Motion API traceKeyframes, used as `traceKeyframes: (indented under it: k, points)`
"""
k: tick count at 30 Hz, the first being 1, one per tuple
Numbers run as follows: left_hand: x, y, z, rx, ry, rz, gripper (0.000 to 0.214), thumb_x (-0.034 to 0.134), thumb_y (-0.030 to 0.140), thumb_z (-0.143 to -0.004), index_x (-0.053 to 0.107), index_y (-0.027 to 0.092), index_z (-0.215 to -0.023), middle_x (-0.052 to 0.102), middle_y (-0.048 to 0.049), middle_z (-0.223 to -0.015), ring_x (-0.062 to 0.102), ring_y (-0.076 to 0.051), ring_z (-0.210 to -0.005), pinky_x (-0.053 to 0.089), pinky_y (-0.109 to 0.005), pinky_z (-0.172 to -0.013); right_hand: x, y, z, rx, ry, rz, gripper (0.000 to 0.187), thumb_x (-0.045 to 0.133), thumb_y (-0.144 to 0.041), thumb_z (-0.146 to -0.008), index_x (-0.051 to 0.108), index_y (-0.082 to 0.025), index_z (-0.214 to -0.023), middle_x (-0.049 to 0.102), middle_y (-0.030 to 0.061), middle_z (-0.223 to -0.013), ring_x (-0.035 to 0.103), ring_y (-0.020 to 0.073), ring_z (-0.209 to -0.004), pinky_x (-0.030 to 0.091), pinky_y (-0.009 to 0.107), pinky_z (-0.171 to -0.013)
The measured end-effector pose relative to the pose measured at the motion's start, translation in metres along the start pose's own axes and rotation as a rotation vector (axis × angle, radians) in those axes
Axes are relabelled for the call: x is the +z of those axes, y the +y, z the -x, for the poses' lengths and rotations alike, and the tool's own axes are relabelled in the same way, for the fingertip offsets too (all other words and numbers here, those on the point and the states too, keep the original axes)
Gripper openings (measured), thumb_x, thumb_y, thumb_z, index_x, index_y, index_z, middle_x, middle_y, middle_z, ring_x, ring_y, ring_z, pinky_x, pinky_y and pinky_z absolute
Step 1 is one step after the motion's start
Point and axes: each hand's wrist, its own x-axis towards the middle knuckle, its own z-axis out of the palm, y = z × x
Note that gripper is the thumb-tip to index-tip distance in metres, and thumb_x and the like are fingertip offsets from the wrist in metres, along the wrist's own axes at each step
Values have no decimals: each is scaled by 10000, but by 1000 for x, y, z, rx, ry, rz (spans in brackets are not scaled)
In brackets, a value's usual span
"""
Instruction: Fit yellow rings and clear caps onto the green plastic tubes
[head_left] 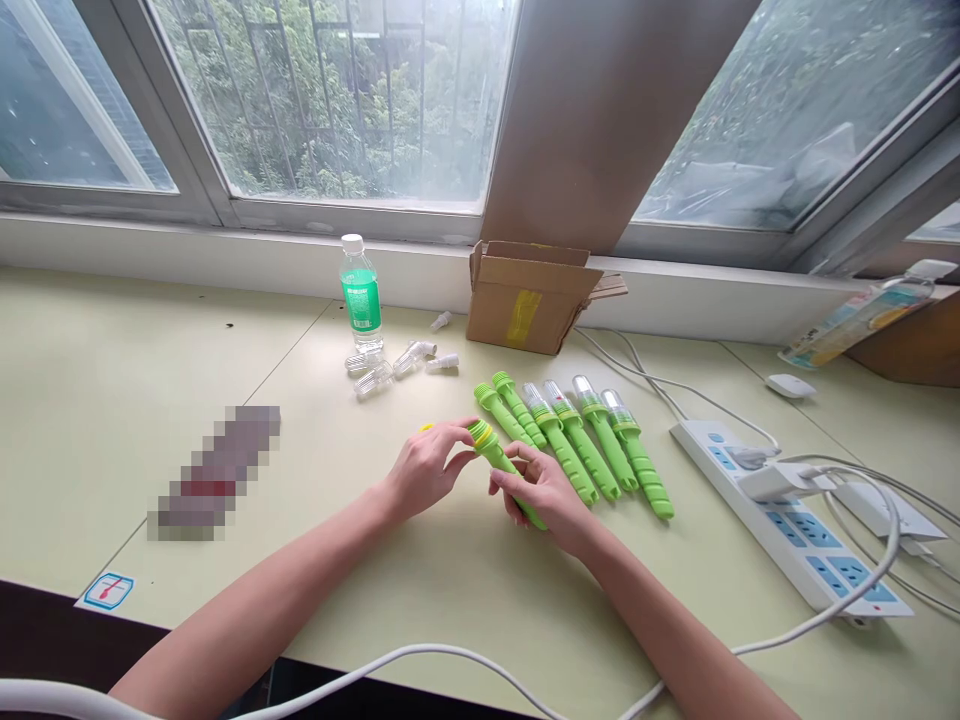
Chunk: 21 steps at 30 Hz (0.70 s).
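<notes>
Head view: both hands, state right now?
Left hand: at the threaded end of the green tube; whether it grips cannot be told.
Right hand: closed, holding the green tube.

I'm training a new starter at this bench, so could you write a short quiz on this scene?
1. What colour is the label on the upright bottle? A) red B) green C) yellow
2. True or false: the right hand is wrapped around the power strip.
3. Of the green handles lying on the table, how many have clear tops on?

Key:
1. B, green.
2. False; it grips the held green handle.
3. Four.
</notes>
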Motion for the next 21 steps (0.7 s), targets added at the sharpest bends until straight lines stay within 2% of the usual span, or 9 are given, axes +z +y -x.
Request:
traceKeyframes:
  k: [8, 12, 17, 21]
  points:
    - [-2, 0, -2, -3, -2, -1, 86, 587, 191, -877, 545, 190, -951, 699, -109, -1098, 672, -200, -1040, 585, -323, -820, 0, -4, 0, -5, -21, 34, 383, 605, -540, -821, 599, -198, -993, 635, 30, -764, 523, 111, -479, 393, 238, -433]
    - [-3, 1, -3, -10, -20, 16, 97, 590, 186, -876, 537, 189, -957, 709, -108, -1065, 662, -204, -1063, 583, -326, -821, -1, -5, 1, -28, -63, 60, 367, 554, -542, -854, 627, -183, -864, 634, 36, -762, 512, 100, -477, 358, 230, -431]
    - [-3, 2, -3, -32, -44, 31, 86, 590, 199, -879, 531, 186, -940, 708, -111, -1061, 663, -212, -1060, 583, -334, -811, -3, -3, 1, -22, -65, 71, 418, 502, -564, -872, 649, -187, -975, 649, 35, -752, 414, 74, -400, 294, 234, -391]
    - [-2, 2, -2, -42, -57, 47, 76, 582, 214, -884, 536, 189, -938, 707, -109, -1058, 661, -217, -1064, 581, -347, -823, -3, -4, 1, 7, -58, 53, 450, 508, -584, -855, 652, -180, -992, 648, 30, -708, 398, 77, -374, 280, 235, -375]
